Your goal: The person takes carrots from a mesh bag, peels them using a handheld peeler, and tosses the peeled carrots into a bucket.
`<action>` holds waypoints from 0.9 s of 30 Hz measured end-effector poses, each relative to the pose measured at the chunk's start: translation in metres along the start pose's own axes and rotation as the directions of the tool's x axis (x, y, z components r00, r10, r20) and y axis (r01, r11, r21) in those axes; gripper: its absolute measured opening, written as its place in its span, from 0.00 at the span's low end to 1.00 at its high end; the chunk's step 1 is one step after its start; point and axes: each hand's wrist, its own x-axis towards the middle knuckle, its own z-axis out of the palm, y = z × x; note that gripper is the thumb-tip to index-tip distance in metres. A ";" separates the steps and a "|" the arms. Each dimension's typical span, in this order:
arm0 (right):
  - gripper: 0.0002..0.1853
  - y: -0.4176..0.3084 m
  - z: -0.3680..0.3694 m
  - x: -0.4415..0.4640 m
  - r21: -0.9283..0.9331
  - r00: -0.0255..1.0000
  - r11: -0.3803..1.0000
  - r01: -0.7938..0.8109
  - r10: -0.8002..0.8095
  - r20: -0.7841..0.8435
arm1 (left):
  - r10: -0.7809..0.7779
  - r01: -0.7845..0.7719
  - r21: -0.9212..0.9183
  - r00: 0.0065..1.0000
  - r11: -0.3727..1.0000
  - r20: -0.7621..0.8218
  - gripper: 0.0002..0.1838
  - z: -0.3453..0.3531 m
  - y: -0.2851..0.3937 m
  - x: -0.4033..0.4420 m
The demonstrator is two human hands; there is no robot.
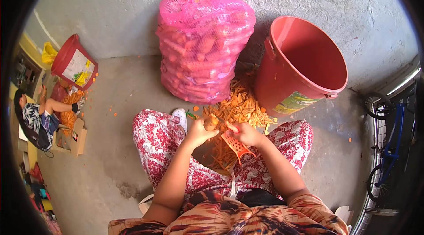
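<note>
In the head view, my left hand (198,134) is closed around a carrot (211,122) held up between my knees. My right hand (247,134) grips an orange peeler (237,147) whose flat body is dotted with holes. Its working end meets the carrot or lies very close to it; the fingers partly hide the contact. Below and in front of both hands spreads a heap of orange peelings (243,104) on the floor, some of it between my legs.
A pink mesh sack (201,49) full of carrots stands against the wall. Right of it is a large red bucket (304,84), tilted. At far left, another person (33,115) sits near a second red bucket (66,60) and a cardboard box (78,137). A blue bicycle (393,137) stands at right.
</note>
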 end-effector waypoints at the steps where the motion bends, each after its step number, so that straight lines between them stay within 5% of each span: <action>1: 0.10 0.001 0.000 0.000 -0.016 1.000 1.000 -0.008 0.008 0.005 | -0.016 0.016 -0.004 1.000 1.000 0.010 0.16 0.000 -0.001 0.000; 8: 0.10 0.002 0.008 0.003 -0.329 0.999 0.943 -0.040 0.037 -0.014 | -0.085 0.088 -0.078 0.995 0.993 0.049 0.22 -0.004 -0.014 0.003; 15: 0.11 -0.003 0.005 0.003 -0.204 0.997 0.977 -0.067 0.073 0.021 | 0.181 -0.173 0.204 0.983 0.964 -0.023 0.21 -0.006 -0.020 0.006; 21: 0.11 -0.009 0.006 0.001 -0.135 0.998 0.990 -0.029 0.035 0.045 | 0.154 -0.145 0.139 0.987 0.980 -0.054 0.20 -0.003 -0.010 0.002; 27: 0.10 -0.007 0.009 0.003 -0.193 0.996 0.978 -0.082 0.089 0.027 | 0.257 -0.213 0.326 0.961 0.921 -0.099 0.19 0.002 0.003 -0.001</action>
